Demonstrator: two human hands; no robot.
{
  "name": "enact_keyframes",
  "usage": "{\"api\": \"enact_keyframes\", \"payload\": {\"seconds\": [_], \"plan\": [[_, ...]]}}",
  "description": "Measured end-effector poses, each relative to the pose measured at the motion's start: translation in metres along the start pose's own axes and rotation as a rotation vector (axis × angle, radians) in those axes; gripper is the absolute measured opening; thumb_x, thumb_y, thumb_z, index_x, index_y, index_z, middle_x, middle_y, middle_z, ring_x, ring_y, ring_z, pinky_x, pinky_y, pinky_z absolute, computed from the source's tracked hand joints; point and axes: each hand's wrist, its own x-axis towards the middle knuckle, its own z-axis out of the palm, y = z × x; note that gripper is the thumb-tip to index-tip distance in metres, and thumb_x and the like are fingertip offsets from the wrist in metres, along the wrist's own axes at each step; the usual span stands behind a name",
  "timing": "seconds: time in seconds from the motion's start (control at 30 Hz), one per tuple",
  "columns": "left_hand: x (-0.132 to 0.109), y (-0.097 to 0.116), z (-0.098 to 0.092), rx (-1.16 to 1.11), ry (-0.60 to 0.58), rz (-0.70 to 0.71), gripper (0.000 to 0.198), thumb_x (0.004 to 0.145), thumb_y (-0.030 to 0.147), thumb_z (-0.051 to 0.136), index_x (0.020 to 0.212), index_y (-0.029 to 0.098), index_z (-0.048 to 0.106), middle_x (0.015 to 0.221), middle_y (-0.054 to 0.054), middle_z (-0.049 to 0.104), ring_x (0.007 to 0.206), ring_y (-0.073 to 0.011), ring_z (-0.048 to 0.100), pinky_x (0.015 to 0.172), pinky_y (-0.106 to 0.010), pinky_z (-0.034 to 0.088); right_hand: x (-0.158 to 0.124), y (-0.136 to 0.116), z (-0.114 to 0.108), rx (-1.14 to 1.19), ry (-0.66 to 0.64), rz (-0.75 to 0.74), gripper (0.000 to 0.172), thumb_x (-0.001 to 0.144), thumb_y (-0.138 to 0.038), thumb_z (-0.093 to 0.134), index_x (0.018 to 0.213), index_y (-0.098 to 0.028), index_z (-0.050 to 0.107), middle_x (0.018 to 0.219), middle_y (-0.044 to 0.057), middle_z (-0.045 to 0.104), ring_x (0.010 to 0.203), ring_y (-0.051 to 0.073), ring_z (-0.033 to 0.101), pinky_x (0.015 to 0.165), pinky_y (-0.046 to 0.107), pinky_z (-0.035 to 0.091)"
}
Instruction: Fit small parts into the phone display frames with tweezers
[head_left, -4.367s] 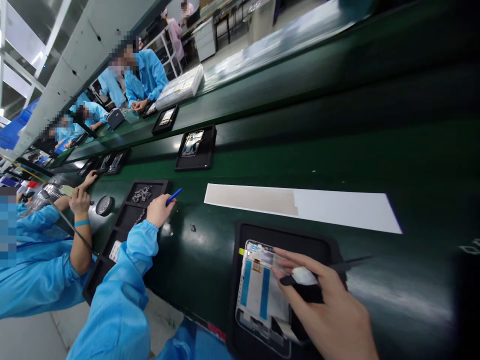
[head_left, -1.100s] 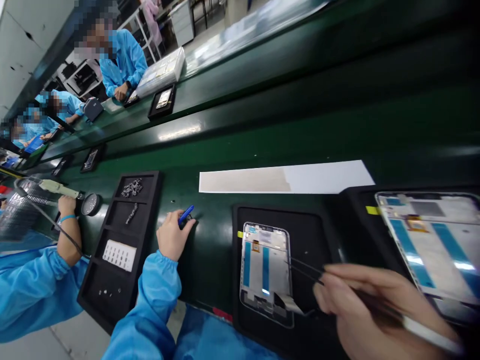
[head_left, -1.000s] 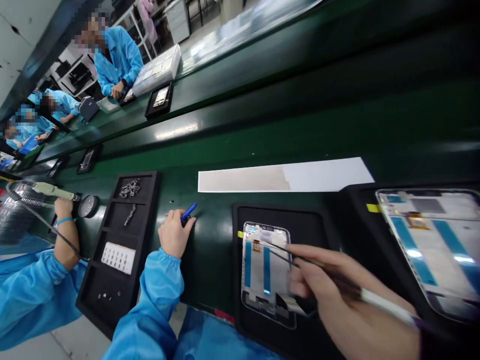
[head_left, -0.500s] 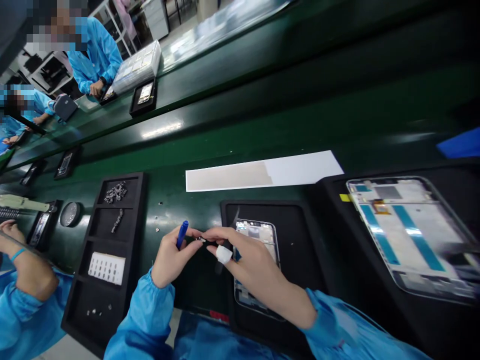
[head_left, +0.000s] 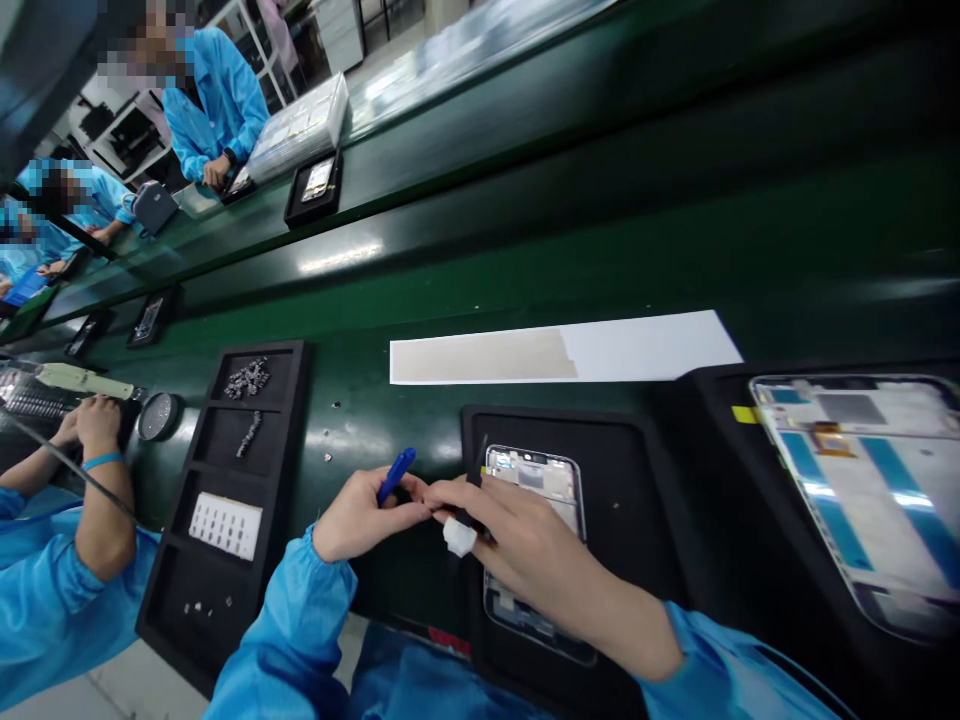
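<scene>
Phone shell (head_left: 559, 485) lies at lower centre in a matt black tray (head_left: 619, 465), partly under the right hand (head_left: 529, 540), its interior uncovered, so the work looks unfinished. The left hand (head_left: 364, 518) has its fingers curled round a blue pen-like stick (head_left: 396, 475); the right's hold a slim dark tool (head_left: 481, 458). Both hands' fingertips press together; whatever sits between cannot be told. At left, a compartmented parts tray (head_left: 287, 450) holds loose, shiny metal pieces (head_left: 247, 378), apparently unused. Beyond lie a flat, smooth strip (head_left: 480, 358) and, upper left, a glossy plastic-wrapped stack (head_left: 304, 125).

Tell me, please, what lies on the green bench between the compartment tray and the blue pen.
In the head view, two tiny parts, too small to identify.
</scene>
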Motion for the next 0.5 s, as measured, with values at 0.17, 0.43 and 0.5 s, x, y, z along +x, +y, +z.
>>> {"api": "enact_keyframes", "payload": {"seconds": [0.17,0.43,0.5], "plan": [[0.002,-0.004,0.000,0.140,0.181,0.066,0.016,0.080,0.028,0.065,0.090,0.017,0.071,0.070,0.002,0.061,0.056,-0.0100,0.046,0.054,-0.023,0.036,0.002,0.000,-0.003,0.114,0.055,0.123,0.027,0.091,-0.011,0.045,0.109,-0.025,0.059,0.092,0.003,0.073,0.077,0.020,0.072,0.068,0.029,0.059],[0.010,-0.019,-0.011,0.590,0.542,0.145,0.030,0.084,0.019,0.064,0.113,0.027,0.069,0.111,-0.003,0.070,0.101,-0.0212,0.065,0.094,-0.034,0.049,-0.006,-0.003,-0.013,0.143,0.196,0.272,0.020,0.094,-0.018,0.050,0.111,-0.025,0.058,0.088,0.002,0.073,0.081,0.019,0.072,0.069,0.027,0.061],[0.004,-0.012,-0.006,0.514,0.594,0.214,0.028,0.085,0.022,0.064,0.112,0.026,0.070,0.112,-0.004,0.069,0.103,-0.0210,0.065,0.094,-0.033,0.048,-0.009,-0.004,-0.014,0.100,0.219,0.236,0.019,0.095,-0.017,0.050,0.111,-0.024,0.057,0.090,0.002,0.073,0.081,0.019,0.073,0.071,0.027,0.061]]}}
